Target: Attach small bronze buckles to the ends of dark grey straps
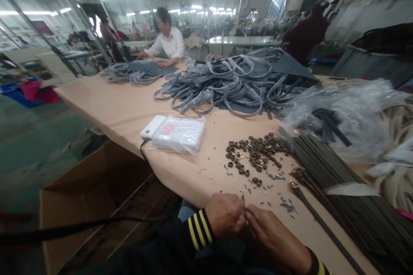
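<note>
Down at the near edge of the tan surface [122, 111], left hand [226, 215] and right hand [274, 236] pinch together on something tiny, hidden between the fingertips; both grips look clenched. It's probably light, stiff and fiddly, like the small dark metal rings [254, 152] scattered nearby. Long dark straps [338, 189] crowd the right.

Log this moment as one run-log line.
left hand: closed, meets right hand at table edge | held item: too small to tell | nearest: metal buckles, dark straps
</note>
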`<state>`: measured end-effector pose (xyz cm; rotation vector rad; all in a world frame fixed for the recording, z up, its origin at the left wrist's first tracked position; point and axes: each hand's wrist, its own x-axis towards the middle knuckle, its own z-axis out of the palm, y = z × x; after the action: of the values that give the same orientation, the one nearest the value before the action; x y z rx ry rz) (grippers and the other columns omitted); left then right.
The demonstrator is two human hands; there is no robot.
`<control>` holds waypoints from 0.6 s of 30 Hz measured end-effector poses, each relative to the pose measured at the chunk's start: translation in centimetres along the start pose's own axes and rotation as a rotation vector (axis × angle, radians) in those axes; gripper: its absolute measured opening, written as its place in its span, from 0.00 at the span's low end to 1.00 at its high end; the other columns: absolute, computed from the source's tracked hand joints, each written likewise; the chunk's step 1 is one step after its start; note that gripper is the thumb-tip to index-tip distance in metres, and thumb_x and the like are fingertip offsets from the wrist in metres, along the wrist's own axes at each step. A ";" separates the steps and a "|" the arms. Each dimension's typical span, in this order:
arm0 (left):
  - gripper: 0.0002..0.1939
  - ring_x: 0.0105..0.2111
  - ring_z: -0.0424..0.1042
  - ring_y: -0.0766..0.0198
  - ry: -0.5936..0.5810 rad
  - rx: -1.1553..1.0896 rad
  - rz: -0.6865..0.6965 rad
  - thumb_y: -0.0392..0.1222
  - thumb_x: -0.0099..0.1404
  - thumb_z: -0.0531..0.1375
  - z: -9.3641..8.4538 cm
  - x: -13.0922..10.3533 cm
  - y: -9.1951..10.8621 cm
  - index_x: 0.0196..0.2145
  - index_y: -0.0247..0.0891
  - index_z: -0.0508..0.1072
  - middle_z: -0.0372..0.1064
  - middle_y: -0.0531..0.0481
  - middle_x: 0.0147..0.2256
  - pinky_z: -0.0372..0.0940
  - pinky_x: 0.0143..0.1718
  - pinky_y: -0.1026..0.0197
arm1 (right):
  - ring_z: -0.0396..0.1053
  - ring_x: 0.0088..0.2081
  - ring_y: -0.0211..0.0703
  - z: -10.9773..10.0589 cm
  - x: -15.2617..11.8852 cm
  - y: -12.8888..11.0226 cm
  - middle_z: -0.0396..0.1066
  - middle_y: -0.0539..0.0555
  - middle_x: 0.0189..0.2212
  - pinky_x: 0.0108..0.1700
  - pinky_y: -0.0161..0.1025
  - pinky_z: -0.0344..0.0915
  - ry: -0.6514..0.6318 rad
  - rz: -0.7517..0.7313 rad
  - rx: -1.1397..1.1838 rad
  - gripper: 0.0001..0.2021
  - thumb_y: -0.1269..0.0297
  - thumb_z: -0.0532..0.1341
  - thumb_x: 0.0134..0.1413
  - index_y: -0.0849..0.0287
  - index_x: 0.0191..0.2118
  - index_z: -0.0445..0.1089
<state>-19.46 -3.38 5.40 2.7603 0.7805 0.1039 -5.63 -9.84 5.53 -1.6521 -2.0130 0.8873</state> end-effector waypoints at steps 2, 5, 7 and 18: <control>0.06 0.25 0.64 0.64 0.026 -0.023 -0.063 0.40 0.56 0.49 0.2 0.4 0.0 0.26 0.37 0.63 0.66 0.50 0.26 0.56 0.24 0.65 | 0.65 0.26 0.39 0.7 0.1 0.2 0.67 0.55 0.23 0.27 0.36 0.55 0.055 0.002 -0.098 0.14 0.72 0.40 0.55 0.60 0.28 0.60; 0.06 0.24 0.63 0.66 0.070 -0.120 -0.116 0.37 0.55 0.48 0.2 1.2 -0.1 0.23 0.37 0.62 0.65 0.52 0.24 0.54 0.25 0.66 | 0.65 0.24 0.41 1.2 0.2 0.1 0.67 0.56 0.22 0.25 0.37 0.52 0.107 0.073 -0.274 0.12 0.75 0.42 0.53 0.62 0.30 0.62; 0.07 0.24 0.61 0.67 0.105 -0.188 -0.140 0.36 0.54 0.48 0.1 1.7 -0.1 0.21 0.37 0.60 0.63 0.53 0.22 0.53 0.24 0.66 | 0.65 0.23 0.42 0.9 0.1 -0.2 0.68 0.56 0.21 0.24 0.37 0.50 0.122 0.136 -0.361 0.11 0.76 0.44 0.52 0.62 0.31 0.62; 0.09 0.20 0.55 0.69 0.267 -0.413 -0.112 0.34 0.53 0.48 -1.3 3.3 -0.8 0.17 0.37 0.56 0.53 0.55 0.18 0.52 0.24 0.67 | 0.61 0.20 0.39 -1.6 -0.6 -2.3 0.62 0.53 0.18 0.22 0.35 0.50 0.191 0.146 -0.126 0.13 0.69 0.42 0.54 0.61 0.27 0.61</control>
<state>-17.24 -0.63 6.44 2.3327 0.8636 0.5550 -6.10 -10.30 8.32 -1.8950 -1.8721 0.6328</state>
